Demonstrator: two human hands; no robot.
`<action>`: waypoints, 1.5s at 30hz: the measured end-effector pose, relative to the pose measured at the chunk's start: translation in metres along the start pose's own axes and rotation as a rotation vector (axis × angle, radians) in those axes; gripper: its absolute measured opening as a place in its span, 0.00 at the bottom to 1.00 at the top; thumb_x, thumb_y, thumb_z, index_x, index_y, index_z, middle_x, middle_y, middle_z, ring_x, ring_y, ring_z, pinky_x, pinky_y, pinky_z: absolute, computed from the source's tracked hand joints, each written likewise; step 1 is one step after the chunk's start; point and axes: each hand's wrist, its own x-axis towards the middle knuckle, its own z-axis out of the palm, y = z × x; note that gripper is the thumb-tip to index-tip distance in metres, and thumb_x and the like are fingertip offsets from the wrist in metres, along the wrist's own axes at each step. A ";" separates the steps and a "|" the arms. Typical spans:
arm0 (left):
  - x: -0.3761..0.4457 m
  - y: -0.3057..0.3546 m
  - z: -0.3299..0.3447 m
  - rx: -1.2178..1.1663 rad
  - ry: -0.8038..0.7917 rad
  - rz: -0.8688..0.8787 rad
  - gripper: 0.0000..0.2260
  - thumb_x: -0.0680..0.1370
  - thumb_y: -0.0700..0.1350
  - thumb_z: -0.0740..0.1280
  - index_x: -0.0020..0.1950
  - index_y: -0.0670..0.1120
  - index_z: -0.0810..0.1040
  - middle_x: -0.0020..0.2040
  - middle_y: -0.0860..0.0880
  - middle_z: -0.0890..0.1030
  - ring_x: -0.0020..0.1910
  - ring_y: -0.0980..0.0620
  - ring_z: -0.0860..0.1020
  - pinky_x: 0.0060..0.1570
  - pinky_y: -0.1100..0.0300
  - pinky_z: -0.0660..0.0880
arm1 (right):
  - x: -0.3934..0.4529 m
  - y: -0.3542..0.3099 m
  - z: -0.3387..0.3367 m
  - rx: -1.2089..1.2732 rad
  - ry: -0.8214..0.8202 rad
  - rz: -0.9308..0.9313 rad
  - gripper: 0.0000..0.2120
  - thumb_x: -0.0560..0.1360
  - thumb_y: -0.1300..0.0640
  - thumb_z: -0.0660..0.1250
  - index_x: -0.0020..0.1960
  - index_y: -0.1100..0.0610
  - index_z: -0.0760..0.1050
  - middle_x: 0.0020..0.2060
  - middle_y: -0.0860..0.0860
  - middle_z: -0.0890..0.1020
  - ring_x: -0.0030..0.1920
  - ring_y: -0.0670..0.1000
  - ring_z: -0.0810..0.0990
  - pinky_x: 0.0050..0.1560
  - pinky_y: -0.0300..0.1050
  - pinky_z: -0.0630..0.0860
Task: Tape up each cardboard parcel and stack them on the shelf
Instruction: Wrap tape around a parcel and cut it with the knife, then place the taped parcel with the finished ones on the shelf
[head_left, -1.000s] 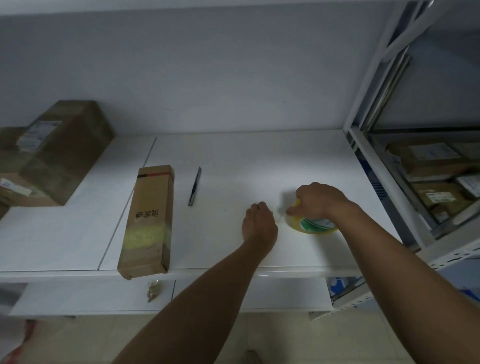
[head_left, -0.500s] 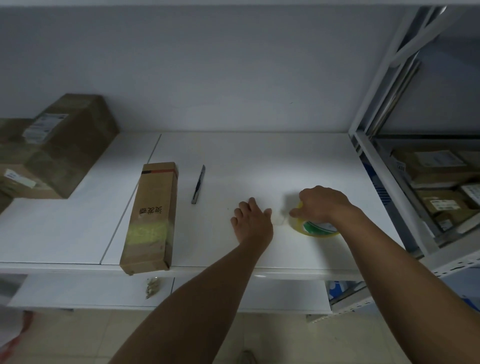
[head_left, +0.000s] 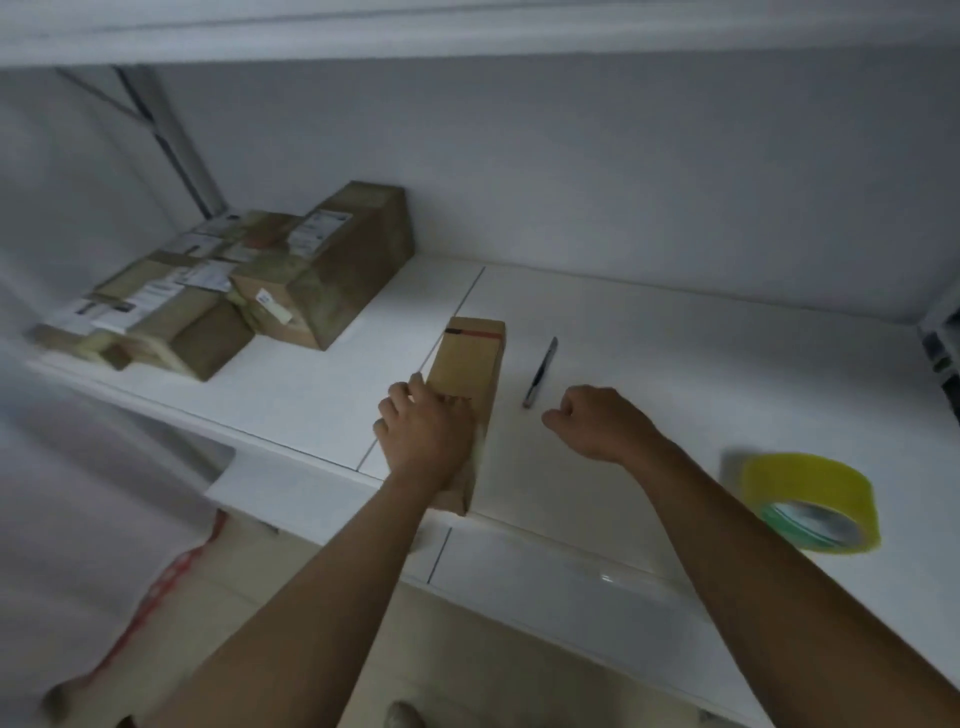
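Parcel (head_left: 470, 374) runs lengthwise away from us under our left hand (head_left: 426, 431), fingers seemingly flat on it; our right hand (head_left: 597, 423), loosely curled and empty, sits beside it.

Left hand (head_left: 426, 431) lies flat on the long parcel (head_left: 470, 374); right hand (head_left: 597, 423) hovers loosely curled beside the knife (head_left: 540, 371)

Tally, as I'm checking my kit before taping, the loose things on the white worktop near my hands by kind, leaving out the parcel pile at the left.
Long cardboard parcel: 1
Yellow tape roll: 1
Utility knife: 1
Total: 3
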 end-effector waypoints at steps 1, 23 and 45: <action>0.004 -0.018 -0.003 -0.010 -0.072 -0.067 0.30 0.80 0.61 0.60 0.73 0.42 0.63 0.68 0.41 0.68 0.67 0.39 0.68 0.64 0.45 0.67 | 0.004 -0.011 0.012 0.079 -0.056 -0.012 0.21 0.80 0.41 0.58 0.50 0.59 0.73 0.43 0.53 0.78 0.46 0.55 0.78 0.39 0.45 0.70; -0.005 -0.020 -0.026 -0.914 -0.456 0.042 0.26 0.79 0.69 0.55 0.71 0.56 0.66 0.63 0.55 0.79 0.57 0.54 0.81 0.51 0.58 0.80 | 0.012 -0.076 0.070 1.151 0.101 -0.059 0.21 0.83 0.44 0.55 0.74 0.47 0.57 0.59 0.46 0.76 0.51 0.42 0.78 0.50 0.47 0.79; 0.073 -0.195 -0.096 -0.182 0.143 0.437 0.24 0.80 0.57 0.65 0.72 0.50 0.64 0.62 0.48 0.74 0.53 0.48 0.75 0.52 0.55 0.74 | 0.084 -0.225 0.095 1.745 0.002 0.168 0.28 0.81 0.34 0.49 0.66 0.51 0.74 0.62 0.56 0.79 0.61 0.58 0.78 0.61 0.59 0.75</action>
